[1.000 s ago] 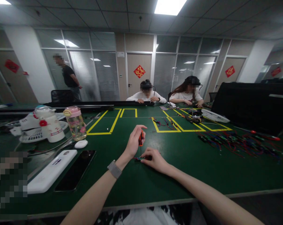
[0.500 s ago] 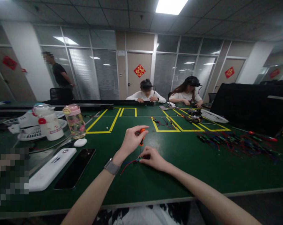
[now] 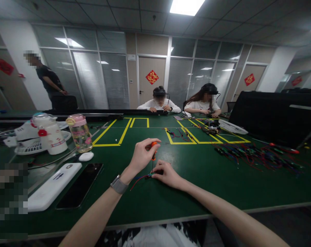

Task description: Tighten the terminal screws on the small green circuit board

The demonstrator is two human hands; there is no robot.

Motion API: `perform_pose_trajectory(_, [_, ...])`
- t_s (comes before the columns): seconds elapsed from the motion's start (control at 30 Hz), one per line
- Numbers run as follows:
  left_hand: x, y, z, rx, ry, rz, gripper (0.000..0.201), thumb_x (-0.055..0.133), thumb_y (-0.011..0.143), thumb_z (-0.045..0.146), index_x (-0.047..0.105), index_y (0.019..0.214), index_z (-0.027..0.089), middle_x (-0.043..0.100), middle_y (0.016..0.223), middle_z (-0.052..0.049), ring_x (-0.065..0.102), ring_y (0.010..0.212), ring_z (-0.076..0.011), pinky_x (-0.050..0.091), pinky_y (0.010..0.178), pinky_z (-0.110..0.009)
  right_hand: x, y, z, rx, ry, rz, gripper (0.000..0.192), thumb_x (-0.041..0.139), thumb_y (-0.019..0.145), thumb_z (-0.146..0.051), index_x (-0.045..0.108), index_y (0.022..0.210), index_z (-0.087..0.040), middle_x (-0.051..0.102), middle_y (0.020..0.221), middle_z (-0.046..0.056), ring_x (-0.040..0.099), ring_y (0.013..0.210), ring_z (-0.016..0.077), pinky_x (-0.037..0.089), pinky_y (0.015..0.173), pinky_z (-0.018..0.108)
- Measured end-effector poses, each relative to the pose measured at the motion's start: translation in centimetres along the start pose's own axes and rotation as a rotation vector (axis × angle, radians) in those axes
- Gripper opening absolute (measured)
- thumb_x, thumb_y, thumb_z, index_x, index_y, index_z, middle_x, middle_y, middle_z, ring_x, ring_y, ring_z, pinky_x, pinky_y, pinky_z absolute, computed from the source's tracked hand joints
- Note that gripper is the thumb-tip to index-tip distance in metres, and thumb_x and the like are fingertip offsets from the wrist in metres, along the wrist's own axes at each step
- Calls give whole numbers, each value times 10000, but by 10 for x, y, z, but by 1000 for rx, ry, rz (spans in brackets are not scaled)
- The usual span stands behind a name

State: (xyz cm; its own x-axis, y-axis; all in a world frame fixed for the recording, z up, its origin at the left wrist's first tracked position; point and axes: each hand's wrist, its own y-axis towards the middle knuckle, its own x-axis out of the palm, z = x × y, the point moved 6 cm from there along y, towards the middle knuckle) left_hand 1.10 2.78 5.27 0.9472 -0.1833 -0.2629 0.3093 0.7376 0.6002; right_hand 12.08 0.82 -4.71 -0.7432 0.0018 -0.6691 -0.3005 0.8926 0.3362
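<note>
My left hand [image 3: 143,155] is closed around the orange handle of a screwdriver [image 3: 153,156], which stands upright with its shaft pointing down. Its tip meets a small green circuit board [image 3: 149,175] low over the green table. From the board, red and blue wires [image 3: 136,182] trail to the left. My right hand [image 3: 168,174] pinches the board's right side between thumb and fingers, hiding part of it. Whether the tip sits in a screw is too small to tell.
A black phone [image 3: 80,185], a long white device [image 3: 55,187], a white case [image 3: 86,156] and drink bottles [image 3: 80,133] stand at left. Wired boards [image 3: 248,154] are heaped at right before a black monitor [image 3: 276,118]. Yellow tape [image 3: 182,143] marks the table [image 3: 196,202]. Two people sit opposite.
The whole view has shifted slightly. My hands keep the same hold on the screwdriver and board. The standing person at the far left has moved further left.
</note>
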Motion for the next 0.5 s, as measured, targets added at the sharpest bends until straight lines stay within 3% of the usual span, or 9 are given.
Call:
perform_pose_trajectory(0.23, [-16,-11,9,178,281,259,102,665,810,296,697,780,204,608,763,-28,544,701,-159,428,701,-257,2,-3,-6,1,-8,3,95,718,726,-60,674,755,-139,546,794,5,530,706,126,426,658,241])
perform_pose_trajectory(0.37, [-16,-12,9,190,336,247,156,606,858,316,698,803,204,592,782,-35,540,716,-166,429,758,-268,1,-2,-7,0,-7,7,105,718,717,-56,657,733,-140,533,764,-4,521,694,125,419,652,238])
perform_pose_trajectory(0.5, [-11,-2,6,159,174,99,269,445,939,280,683,1038,201,659,1037,-71,610,991,-205,436,924,-319,1,-2,-6,15,-28,1,92,714,718,-56,663,735,-131,523,758,-4,519,688,124,412,643,236])
